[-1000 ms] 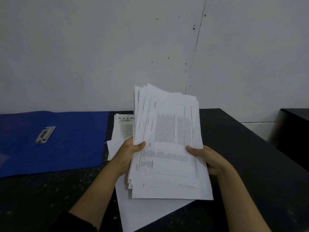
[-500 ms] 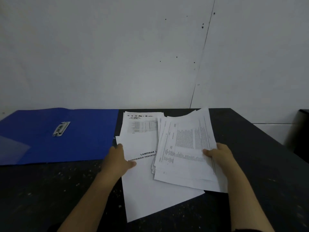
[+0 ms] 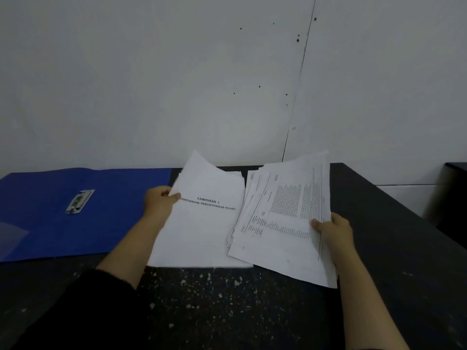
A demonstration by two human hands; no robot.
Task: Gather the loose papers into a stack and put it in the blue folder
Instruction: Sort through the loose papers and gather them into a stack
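My right hand (image 3: 333,229) grips a fanned stack of printed papers (image 3: 285,218) by its right edge, held low over the dark table. My left hand (image 3: 159,202) pinches the left edge of a white sheet with a printed heading (image 3: 202,228), lifted and tilted, its lower edge near the table. The stack overlaps this sheet's right side. The blue folder (image 3: 106,213) lies open and flat at the left, with a metal clip (image 3: 79,201) on its inner face.
The dark speckled table (image 3: 227,299) runs to a white wall behind. Its right edge drops off beside a dark piece of furniture (image 3: 452,198). A clear plastic flap (image 3: 10,236) lies at the folder's left end.
My left hand let go of the stack, reached to the sheets lying on the table and lifted the headed sheet. My right hand lowered the stack and shifted it right.
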